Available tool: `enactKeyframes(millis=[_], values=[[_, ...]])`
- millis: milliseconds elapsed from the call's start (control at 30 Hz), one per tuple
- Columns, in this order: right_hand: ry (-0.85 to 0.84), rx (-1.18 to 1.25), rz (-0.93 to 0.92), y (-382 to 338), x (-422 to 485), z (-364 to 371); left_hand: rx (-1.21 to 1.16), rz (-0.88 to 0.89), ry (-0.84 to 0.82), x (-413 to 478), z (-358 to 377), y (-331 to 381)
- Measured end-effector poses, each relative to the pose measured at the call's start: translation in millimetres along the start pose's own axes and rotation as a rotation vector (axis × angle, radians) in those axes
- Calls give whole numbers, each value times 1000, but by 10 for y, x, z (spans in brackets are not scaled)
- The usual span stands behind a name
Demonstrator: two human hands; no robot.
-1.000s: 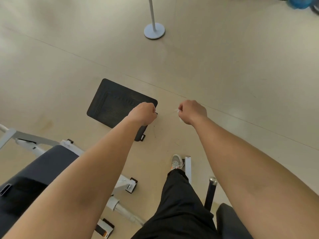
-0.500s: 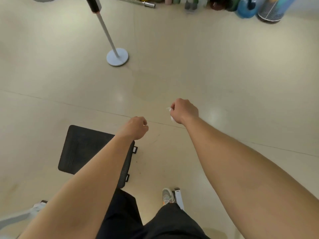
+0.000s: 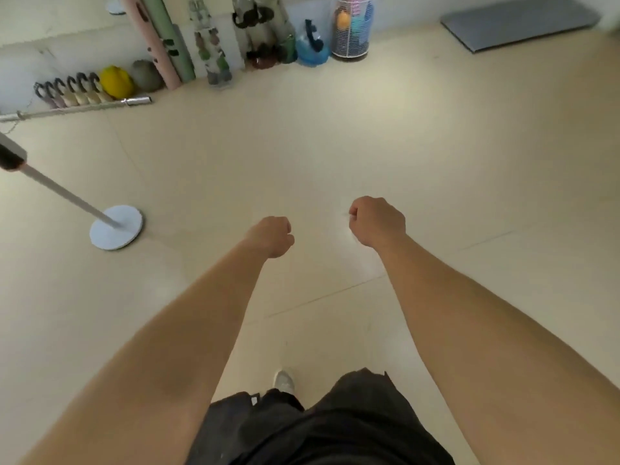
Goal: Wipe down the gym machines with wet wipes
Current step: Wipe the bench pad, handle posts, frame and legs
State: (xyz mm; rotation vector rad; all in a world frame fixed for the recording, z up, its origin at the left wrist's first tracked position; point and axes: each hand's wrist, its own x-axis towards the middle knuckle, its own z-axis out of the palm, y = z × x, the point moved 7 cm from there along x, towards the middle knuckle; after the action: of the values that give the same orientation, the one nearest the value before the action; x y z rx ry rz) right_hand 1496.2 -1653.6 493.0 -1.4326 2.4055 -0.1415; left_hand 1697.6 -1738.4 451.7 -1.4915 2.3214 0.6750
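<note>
Carrying: right hand [image 3: 377, 221] is clenching what looks like a balled wet wipe [image 3: 347, 215], likely keeping it ready.
Wet wipe: pale sliver is poking out the fist's thumb side, toward the left hand [image 3: 271, 236]; long axis is hiding inside.
Left hand: curling closed, nothing showing.

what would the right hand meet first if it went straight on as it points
The way looks free: only bare floor lies ahead of the right hand, then perhaps the rack by the wall; depth is unclear.
</note>
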Motion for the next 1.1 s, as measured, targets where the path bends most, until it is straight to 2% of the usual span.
enactKeyframes(millis=[133, 333, 800, 1100], values=[[1, 6, 191, 419, 208, -183, 92, 166, -45, 609, -324, 436], [94, 71, 407, 1194, 616, -740, 219, 417, -82, 1328, -659, 1574], [249, 166, 761, 3919, 1567, -1944, 401, 798, -87, 2721, -998, 5161], [264, 224, 1034, 5631, 1797, -2267, 557, 1036, -155, 3338, -614, 7244]])
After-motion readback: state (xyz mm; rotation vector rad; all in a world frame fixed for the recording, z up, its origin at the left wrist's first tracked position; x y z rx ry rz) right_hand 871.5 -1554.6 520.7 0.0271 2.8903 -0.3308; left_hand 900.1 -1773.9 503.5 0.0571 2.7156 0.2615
